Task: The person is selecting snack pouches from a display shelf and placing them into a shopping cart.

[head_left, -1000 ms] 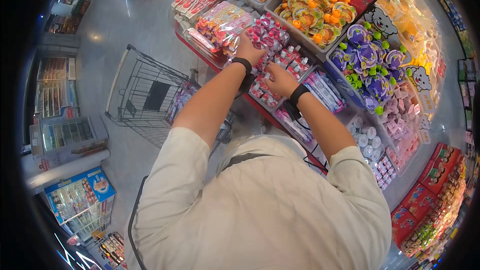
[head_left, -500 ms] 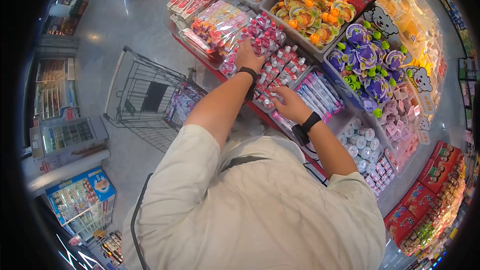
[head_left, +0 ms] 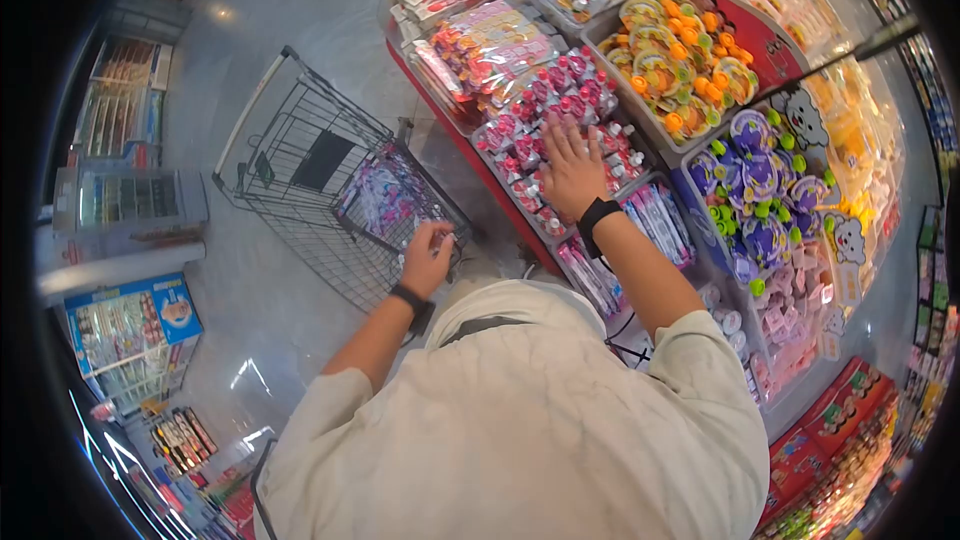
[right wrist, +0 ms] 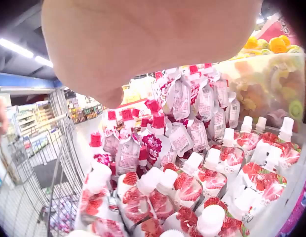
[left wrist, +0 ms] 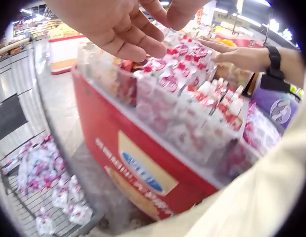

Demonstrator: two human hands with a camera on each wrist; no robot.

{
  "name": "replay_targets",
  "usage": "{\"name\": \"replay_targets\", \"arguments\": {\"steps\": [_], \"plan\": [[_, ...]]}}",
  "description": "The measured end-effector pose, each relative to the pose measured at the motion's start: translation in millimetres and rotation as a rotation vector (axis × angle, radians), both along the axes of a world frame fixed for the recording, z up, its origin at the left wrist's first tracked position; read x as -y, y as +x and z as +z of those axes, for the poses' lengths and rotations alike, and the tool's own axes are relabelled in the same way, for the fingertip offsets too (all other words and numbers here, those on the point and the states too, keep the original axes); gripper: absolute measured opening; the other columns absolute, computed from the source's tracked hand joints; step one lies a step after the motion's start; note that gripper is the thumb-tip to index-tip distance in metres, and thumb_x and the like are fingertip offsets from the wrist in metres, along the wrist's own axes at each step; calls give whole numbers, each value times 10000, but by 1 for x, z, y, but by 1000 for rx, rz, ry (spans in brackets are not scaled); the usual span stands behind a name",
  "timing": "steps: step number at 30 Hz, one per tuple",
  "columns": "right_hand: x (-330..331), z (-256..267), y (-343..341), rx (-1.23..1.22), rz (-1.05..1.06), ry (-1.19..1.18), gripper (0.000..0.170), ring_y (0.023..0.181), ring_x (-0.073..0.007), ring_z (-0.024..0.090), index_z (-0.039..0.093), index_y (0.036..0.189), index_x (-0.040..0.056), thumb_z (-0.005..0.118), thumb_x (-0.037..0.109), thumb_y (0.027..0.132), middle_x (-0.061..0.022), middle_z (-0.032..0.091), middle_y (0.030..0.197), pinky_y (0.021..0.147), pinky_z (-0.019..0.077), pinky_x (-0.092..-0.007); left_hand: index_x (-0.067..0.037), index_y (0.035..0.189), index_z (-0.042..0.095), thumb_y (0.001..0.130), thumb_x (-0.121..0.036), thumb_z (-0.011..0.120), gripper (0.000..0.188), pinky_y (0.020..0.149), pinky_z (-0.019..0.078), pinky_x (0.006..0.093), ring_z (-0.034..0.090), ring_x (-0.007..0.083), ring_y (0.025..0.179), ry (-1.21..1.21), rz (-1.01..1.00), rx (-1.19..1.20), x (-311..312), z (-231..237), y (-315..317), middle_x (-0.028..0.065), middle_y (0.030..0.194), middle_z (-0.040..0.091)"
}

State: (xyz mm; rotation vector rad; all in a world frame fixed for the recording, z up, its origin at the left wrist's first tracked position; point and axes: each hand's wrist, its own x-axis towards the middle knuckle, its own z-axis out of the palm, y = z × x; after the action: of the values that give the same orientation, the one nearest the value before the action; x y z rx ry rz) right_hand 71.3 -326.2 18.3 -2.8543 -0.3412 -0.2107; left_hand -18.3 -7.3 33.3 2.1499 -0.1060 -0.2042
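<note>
My left hand (head_left: pixel 428 258) is over the near end of the shopping cart (head_left: pixel 330 190), fingers loosely bent. In the left wrist view nothing sits in its fingers. My right hand (head_left: pixel 577 170) lies with straight, spread fingers over the pink-capped pouches (head_left: pixel 570 80), beside the white-capped strawberry pouches (head_left: pixel 620 152). Seen from the right wrist, its palm hangs above both kinds of spouted pouch, and its fingertips are hidden. Purple and pink packs (head_left: pixel 385 190) lie in the cart, with several white pouches (left wrist: pixel 69 200) at their near side.
The red-sided display stand (left wrist: pixel 128 148) borders the cart on the right. Further bins hold orange-capped pouches (head_left: pixel 680 55), purple packs with green caps (head_left: pixel 755 175) and stick packs (head_left: pixel 655 220). Grey floor (head_left: pixel 250 130) stretches left of the stand.
My left hand has left the pink-capped pouches and swung left and back to the cart. The right hand has moved forward over the pouches, its fingers now straight. The view has turned slightly.
</note>
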Motion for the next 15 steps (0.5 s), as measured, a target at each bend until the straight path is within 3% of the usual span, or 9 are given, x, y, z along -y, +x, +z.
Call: {"name": "replay_targets", "arguments": {"steps": [2, 7, 11, 13, 15], "plan": [[1, -23, 9, -72, -48, -66, 703, 1545, -266, 122, 263, 1582, 127, 467, 403, 968, -28, 245, 1652, 1239, 15, -523, -33, 1100, 615, 974, -89, 596, 139, 774, 504, 267, 634, 115, 842, 15, 139, -74, -48, -31, -48, 50, 974, 652], [6, -22, 17, -64, -24, -110, 698, 1544, -274, 126, 258, 1585, 143, 474, 396, 971, -25, 286, 1637, 1231, 17, -545, -31, 1096, 617, 1013, -115, 542, 140, 748, 508, 275, 619, 126, 810, -47, 556, -288, -107, -42, -146, 50, 950, 648], [5, -16, 19, -99, -48, -151, 691, 1541, -309, 124, 268, 1583, 150, 475, 401, 973, -38, 306, 1628, 1225, 19, -556, -29, 1090, 618, 1028, -141, 527, 157, 734, 507, 286, 597, 125, 779, -67, 713, -409, -111, -56, -200, 60, 943, 650], [-5, -9, 13, -190, -60, -102, 743, 1520, -367, 165, 236, 1589, 112, 526, 396, 967, -115, 322, 1612, 1223, 21, -543, -34, 1104, 611, 1031, -155, 530, 163, 732, 505, 287, 608, 127, 794, -81, 811, -422, -111, -58, -234, 68, 962, 657], [14, -13, 8, -170, -88, 106, 768, 1515, -384, 174, 225, 1593, 109, 545, 399, 958, -193, 338, 1589, 1217, 56, -544, -44, 1116, 620, 1020, -182, 545, 184, 742, 523, 298, 640, 151, 786, -152, 785, -373, -111, -80, -229, 80, 927, 682]]}}
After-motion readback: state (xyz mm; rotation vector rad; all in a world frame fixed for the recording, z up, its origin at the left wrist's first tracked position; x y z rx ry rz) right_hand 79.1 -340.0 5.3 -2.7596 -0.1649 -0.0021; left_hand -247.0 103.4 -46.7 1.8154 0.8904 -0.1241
